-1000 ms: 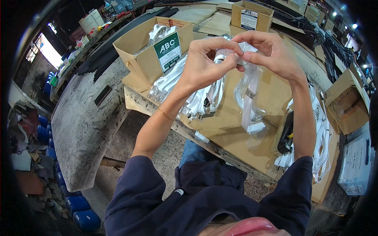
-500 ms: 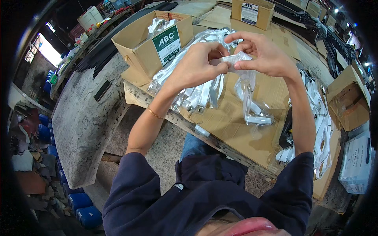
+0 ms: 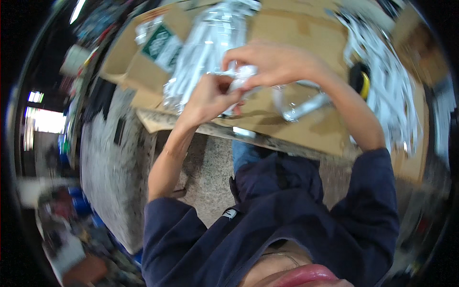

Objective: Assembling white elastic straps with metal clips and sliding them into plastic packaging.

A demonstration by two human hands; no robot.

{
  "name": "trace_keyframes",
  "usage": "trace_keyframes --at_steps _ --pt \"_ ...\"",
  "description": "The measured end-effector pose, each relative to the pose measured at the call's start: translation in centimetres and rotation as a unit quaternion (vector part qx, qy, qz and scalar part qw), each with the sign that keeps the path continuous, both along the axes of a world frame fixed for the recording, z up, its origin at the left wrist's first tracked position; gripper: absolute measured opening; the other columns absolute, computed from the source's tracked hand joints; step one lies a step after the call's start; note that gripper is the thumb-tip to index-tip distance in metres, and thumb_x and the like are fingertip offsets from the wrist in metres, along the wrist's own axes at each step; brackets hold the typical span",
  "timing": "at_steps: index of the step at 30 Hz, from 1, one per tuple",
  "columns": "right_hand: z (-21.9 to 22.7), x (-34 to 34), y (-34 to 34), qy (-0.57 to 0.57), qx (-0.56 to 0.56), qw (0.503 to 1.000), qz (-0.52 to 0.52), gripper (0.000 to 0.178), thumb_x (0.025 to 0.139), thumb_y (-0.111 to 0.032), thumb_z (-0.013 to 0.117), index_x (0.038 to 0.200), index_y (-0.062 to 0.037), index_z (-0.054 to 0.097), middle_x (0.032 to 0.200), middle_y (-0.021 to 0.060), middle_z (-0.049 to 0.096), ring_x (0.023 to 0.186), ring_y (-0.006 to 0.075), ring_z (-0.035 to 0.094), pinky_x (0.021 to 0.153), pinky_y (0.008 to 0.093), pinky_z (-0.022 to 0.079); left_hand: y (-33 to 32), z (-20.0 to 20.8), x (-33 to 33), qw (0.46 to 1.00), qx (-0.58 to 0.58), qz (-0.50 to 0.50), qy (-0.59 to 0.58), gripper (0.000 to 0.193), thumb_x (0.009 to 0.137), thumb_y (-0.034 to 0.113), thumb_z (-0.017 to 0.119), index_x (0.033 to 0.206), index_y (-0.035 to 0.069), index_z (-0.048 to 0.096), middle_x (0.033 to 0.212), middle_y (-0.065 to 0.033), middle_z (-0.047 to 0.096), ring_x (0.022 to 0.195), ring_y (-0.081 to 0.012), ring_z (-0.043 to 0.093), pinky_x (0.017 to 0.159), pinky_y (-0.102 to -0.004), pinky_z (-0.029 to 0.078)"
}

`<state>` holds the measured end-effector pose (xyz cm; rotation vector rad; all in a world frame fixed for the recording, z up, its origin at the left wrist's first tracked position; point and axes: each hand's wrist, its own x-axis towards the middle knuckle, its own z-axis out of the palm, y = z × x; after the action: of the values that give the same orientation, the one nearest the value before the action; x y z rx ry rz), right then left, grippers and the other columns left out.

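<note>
Both hands are together over the cardboard-covered table. My left hand pinches the near side of a crumpled clear plastic bag, thumb and fingers closed on it. From the right, my right hand grips the same bag between thumb and fingers. Motion blurs the bag, and what is inside its bunched part cannot be made out. A white strap in clear plastic lies on the cardboard below my right wrist; whether it joins the held bag is hidden. Just beyond my left hand is a pile of plastic-wrapped white straps.
An open cardboard box with a green and white label stands at the left. Loose white straps lie to the right, beside a black and yellow object. A small white piece rests at the table's near edge. A dark phone-like slab lies on the grey surface.
The view has shifted and turned. My hands, still on the plastic bag, have come lower and left, nearer the table's front edge. The hanging plastic and strap now spread sideways to the right.
</note>
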<state>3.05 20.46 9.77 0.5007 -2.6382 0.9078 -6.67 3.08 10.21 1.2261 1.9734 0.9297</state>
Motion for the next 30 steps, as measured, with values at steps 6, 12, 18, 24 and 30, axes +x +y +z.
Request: trace_keyframes --at_steps 6,12,18,24,30 --pt "-3.4 14.4 -2.9 0.126 -0.097 0.929 -0.333 0.020 0.082 -0.013 0.067 0.100 -0.0041 0.065 0.101 0.0104 0.064 0.091 0.0269 0.062 0.081 0.0342 0.049 -5.5 -6.7 1.4 0.942 0.073 0.142 -0.296 0.015 0.089 0.001 0.057 0.092 -0.013 0.062 0.069 -0.0133 0.064 0.052 -0.0146 0.060 0.049 -0.0245 0.048" --pt "-9.6 26.4 2.7 -0.072 -0.202 0.703 -0.678 0.029 0.090 -0.023 0.062 0.105 0.0020 0.066 0.086 0.0092 0.067 0.079 0.0135 0.061 0.072 0.0270 0.048 -7.4 -11.1 5.3 0.882 0.118 0.169 -0.423 0.014 0.089 -0.001 0.057 0.095 -0.013 0.062 0.071 -0.0134 0.065 0.051 -0.0142 0.060 0.048 -0.0246 0.050" --pt "-10.4 25.9 5.9 -0.232 -0.237 0.677 -0.657 0.037 0.088 -0.030 0.065 0.102 0.0046 0.067 0.074 -0.0013 0.059 0.065 0.0062 0.049 0.060 0.0224 0.041 -7.1 -12.4 7.3 0.883 0.106 0.183 -0.420 0.016 0.089 0.002 0.056 0.097 -0.011 0.061 0.071 -0.0131 0.065 0.049 -0.0136 0.057 0.047 -0.0239 0.047" --pt "-10.4 24.9 6.0 -0.208 -0.293 0.676 -0.644 0.026 0.087 -0.023 0.067 0.095 0.0025 0.069 0.077 -0.0013 0.062 0.065 0.0054 0.048 0.060 0.0221 0.039 -6.3 -12.6 7.1 0.874 0.116 0.172 -0.439 0.014 0.089 0.000 0.057 0.094 -0.012 0.063 0.074 -0.0142 0.067 0.052 -0.0122 0.060 0.050 -0.0229 0.048" --pt "-9.9 24.7 5.4 -0.121 -0.287 0.669 -0.674 0.028 0.086 -0.021 0.065 0.095 0.0053 0.068 0.078 0.0044 0.064 0.071 0.0102 0.054 0.064 0.0251 0.042 -5.9 -13.2 6.7 0.892 0.113 0.157 -0.407 0.016 0.090 0.003 0.057 0.098 -0.011 0.061 0.072 -0.0138 0.065 0.050 -0.0135 0.058 0.048 -0.0234 0.047"
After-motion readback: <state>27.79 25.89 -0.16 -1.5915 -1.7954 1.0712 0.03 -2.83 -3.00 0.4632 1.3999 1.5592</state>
